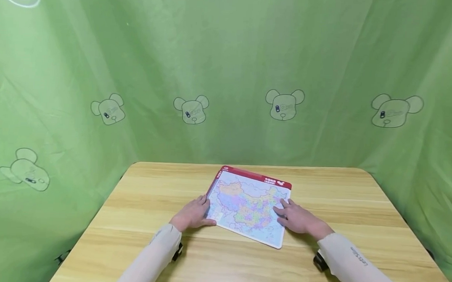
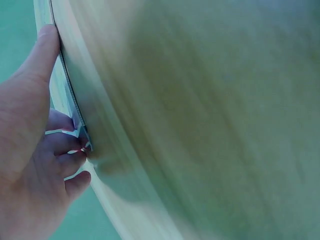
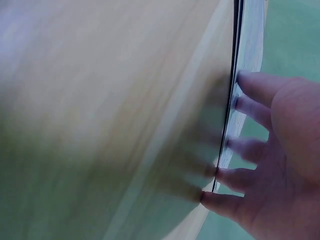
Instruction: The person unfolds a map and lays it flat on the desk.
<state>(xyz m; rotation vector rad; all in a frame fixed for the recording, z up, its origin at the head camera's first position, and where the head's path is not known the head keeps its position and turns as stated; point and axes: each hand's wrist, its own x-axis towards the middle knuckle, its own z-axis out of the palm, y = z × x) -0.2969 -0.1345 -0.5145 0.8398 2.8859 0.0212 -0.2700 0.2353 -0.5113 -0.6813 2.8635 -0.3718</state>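
Note:
A thin rectangular map board [image 1: 251, 209] lies turned at a slant on the wooden table, printed with a coloured map of China under a red top band. At its left edge, near the lower corner, is my left hand [image 1: 192, 214]. Its thumb touches the near edge while the other fingers lie along the left side. My right hand [image 1: 302, 218] rests spread fingertips on the board's right side. Seen edge-on in the left wrist view, the board's rim [image 2: 70, 90] runs beside my thumb. Five separated fingertips [image 3: 245, 77] touch the rim in the right wrist view.
The wooden table [image 1: 148, 184] has rounded far corners. Behind it and at both sides hangs a green curtain [image 1: 230, 132] with bear-head prints. Dark wrist devices [image 1: 320, 261] sit under the pale sleeves [image 1: 357, 264].

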